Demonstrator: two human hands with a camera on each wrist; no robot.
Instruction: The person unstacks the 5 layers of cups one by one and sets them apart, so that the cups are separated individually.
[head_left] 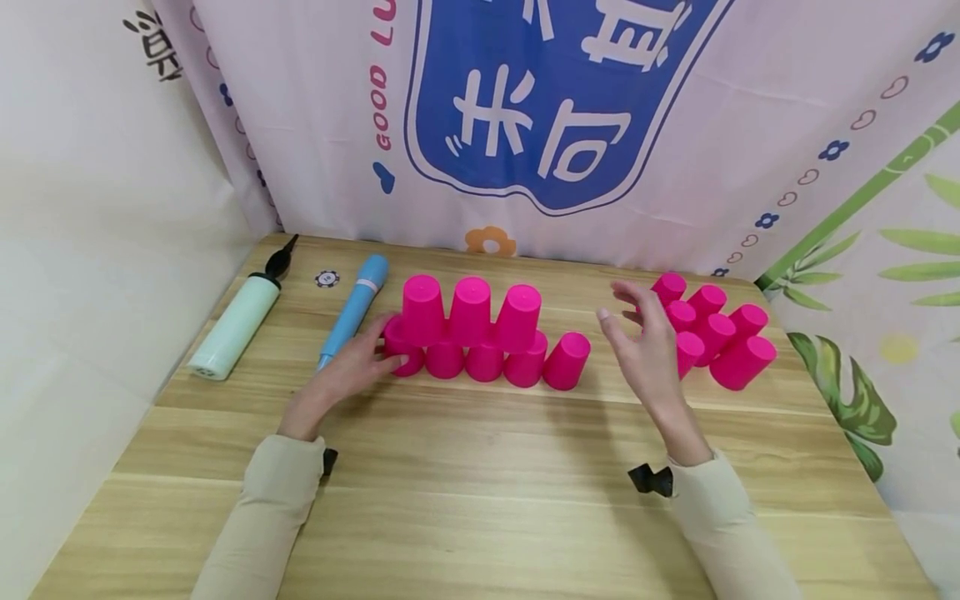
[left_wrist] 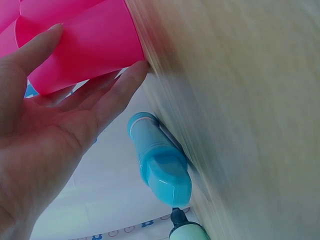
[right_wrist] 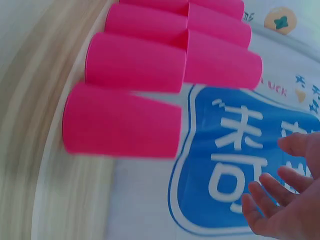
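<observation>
Several upside-down pink cups (head_left: pixel 567 361) stand in a row on the table, and three more pink cups (head_left: pixel 472 312) rest on top, bridging the ones below. My left hand (head_left: pixel 357 360) holds the leftmost bottom-row cup (left_wrist: pixel 95 47), thumb on one side and fingers round the other. The rightmost bottom-row cup (right_wrist: pixel 122 122) carries nothing on top. Raised above the table between this row and the right-hand group of pink cups (head_left: pixel 742 363), my right hand (head_left: pixel 647 350) is empty with fingers apart and relaxed. It partly hides that group.
Left of the row lie a blue pump (head_left: pixel 352 312), a mint-green pump (head_left: pixel 237 325) with a black nozzle, and a small round chip (head_left: pixel 327 279). A printed cloth (head_left: pixel 330 167) hangs behind the wooden table (head_left: pixel 480 500).
</observation>
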